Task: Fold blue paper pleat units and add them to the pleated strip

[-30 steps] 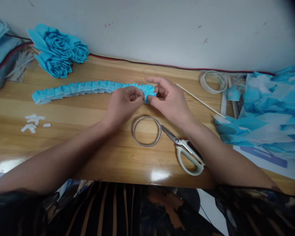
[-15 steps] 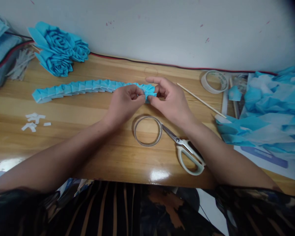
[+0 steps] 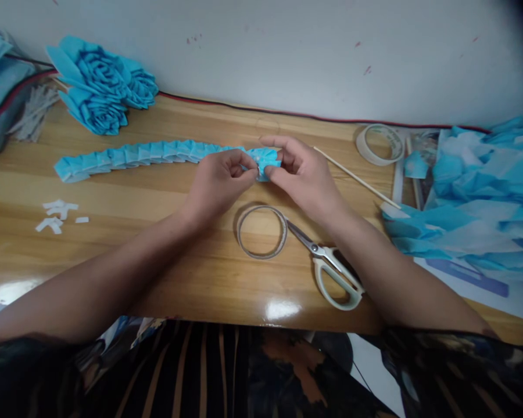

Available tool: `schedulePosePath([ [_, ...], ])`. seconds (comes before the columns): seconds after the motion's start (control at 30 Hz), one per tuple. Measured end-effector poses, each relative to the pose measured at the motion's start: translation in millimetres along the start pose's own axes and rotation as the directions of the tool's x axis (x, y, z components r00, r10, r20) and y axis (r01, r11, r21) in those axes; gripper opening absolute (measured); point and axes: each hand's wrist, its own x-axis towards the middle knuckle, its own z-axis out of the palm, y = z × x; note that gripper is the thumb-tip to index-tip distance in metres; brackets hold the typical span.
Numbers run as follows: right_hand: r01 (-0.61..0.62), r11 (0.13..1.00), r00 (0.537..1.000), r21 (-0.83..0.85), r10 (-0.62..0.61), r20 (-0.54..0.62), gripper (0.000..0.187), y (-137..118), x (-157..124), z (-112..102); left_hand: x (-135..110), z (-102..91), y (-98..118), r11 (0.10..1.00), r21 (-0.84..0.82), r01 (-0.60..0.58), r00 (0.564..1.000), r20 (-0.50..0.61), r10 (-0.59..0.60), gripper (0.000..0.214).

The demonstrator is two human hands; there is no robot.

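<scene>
A long pleated strip of blue paper [image 3: 135,155] lies across the wooden table [image 3: 157,255], running from the left to the middle. Its right end is pinched between both hands. My left hand [image 3: 220,181] is closed, thumb and fingers gripping the folds. My right hand [image 3: 303,174] pinches the very end of the strip from the right, with the index finger stretched over the top.
A tape ring [image 3: 261,232] and white-handled scissors [image 3: 331,270] lie just below the hands. Blue paper roses [image 3: 100,84] sit at the back left. Another tape roll [image 3: 379,144], a thin wooden stick [image 3: 355,177] and a pile of blue paper [image 3: 479,197] are on the right. White paper scraps [image 3: 56,215] lie left.
The fingers have shifted slightly on the strip's right end, which is pressed a little tighter. The strip and everything else on the table stay where they were.
</scene>
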Motion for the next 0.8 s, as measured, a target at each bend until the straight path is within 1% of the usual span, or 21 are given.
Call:
schedulePosePath([
  [0.17, -0.032, 0.998, 0.999, 0.047, 0.031, 0.014, 0.039, -4.5, -1.5, -1.9, 0.8, 1.0, -1.6, 0.999, 0.004, -0.042, 0.999, -0.02, 0.042, 0.01],
  [0.27, -0.044, 0.997, 0.999, 0.065, 0.043, 0.024, 0.043, -5.2, -0.9, -0.9, 0.6, 1.6, -1.7, 0.999, 0.02, -0.033, 0.998, -0.043, 0.034, 0.01],
  [0.37, -0.051, 0.997, 0.998, 0.059, 0.05, 0.025, 0.048, -3.5, 0.3, 0.4, 0.2, 1.6, -1.1, 0.999, 0.03, -0.02, 0.999, -0.046, 0.022, 0.013],
  [0.47, -0.041, 0.998, 0.999, 0.04, 0.04, 0.028, 0.047, -1.0, 1.2, 0.6, 0.1, 1.0, -0.1, 0.999, 0.051, -0.016, 0.999, -0.043, 0.019, 0.014],
  [0.57, -0.027, 0.999, 1.0, 0.025, 0.026, 0.016, 0.046, 1.6, 1.6, 0.0, -0.7, 0.5, 1.2, 0.997, 0.078, -0.02, 0.997, -0.074, 0.025, 0.014],
  [0.7, -0.032, 0.998, 0.999, 0.053, 0.032, -0.007, 0.046, 4.0, 1.9, -0.6, -5.0, 0.4, 4.1, 0.995, 0.078, -0.065, 0.989, -0.126, 0.075, 0.019],
  [0.8, -0.052, 0.996, 0.999, 0.074, 0.053, -0.011, 0.045, 5.1, 2.3, -0.6, -8.8, 0.5, 5.7, 0.985, 0.13, -0.115, 0.985, -0.111, 0.13, 0.016],
])
